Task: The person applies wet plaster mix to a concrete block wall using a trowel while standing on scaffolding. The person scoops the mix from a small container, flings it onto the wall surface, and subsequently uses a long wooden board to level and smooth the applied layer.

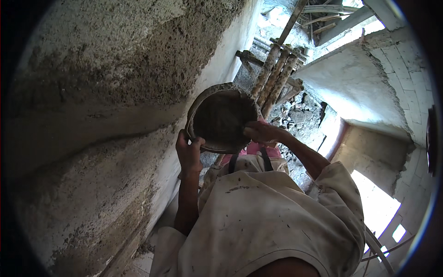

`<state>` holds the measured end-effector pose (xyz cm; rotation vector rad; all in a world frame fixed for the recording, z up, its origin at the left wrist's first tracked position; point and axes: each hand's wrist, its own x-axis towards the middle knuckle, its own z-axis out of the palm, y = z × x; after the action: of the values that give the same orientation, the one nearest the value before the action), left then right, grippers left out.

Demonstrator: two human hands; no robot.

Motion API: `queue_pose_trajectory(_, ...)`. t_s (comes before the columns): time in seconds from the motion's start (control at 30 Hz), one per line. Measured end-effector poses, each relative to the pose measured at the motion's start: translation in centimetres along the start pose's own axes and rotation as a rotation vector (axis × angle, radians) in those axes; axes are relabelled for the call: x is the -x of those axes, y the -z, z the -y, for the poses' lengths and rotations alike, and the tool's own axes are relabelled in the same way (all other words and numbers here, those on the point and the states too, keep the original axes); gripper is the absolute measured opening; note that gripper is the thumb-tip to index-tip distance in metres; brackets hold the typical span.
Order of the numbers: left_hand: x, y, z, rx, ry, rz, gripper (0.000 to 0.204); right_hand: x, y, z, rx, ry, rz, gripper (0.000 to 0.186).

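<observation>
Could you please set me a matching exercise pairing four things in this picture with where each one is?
Things:
1. round mortar-crusted pan
2. rough grey plastered wall
3. bundle of wooden poles
4. bright white opening

Places:
A. lower right of the picture
B. gripped at its rim by the left hand and the right hand
C. filling the left side of the picture
D. upper middle, just beyond the pan

Pairs: 1-B, 2-C, 3-D, 4-A
</observation>
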<state>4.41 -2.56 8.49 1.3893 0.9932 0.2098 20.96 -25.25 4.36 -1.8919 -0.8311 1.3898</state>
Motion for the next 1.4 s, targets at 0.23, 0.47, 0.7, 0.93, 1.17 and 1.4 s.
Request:
queue_pose_trajectory(0.23, 0.2, -0.6, -1.0, 0.132, 0.143, -0.014, 0.028, 2.1, -1.5, -0.8, -0.381, -0.105, 0.135, 0.032)
queue_pose_trajectory(0.47, 0.3, -1.1, -1.6, 0.207, 0.213, -0.078, 0.027, 2.8, -2.1, -0.7, -0.561, -0.056, 0.077, 0.031)
queue_pose_trajectory(0.7, -2.7, 0.2, 0.4, 0.32, 0.193, -0.06, 0.046, 5.0, -1.7, 3.3, -0.65, -0.036, -0.062, 0.035)
queue_pose_trajectory(0.93, -3.7, 2.4, 1.9, 0.316, 0.138, -0.105, 0.05, 7.6, 0.1, 6.1, -1.269, 0.246, -0.486, 0.032)
queue_pose_trajectory(1.17, -1.6, 6.9, 4.7, 0.298, 0.206, -0.248, 0.051, 7.9, 11.9, 12.8, -0.858, 0.507, -1.693, 0.04)
queue_pose_trajectory(1.4, 3.5, 8.8, 7.6, -0.513, -0.65, -0.171, 0.043, -12.5, 16.7, 15.4, -0.439, 0.386, -1.901, 0.04)
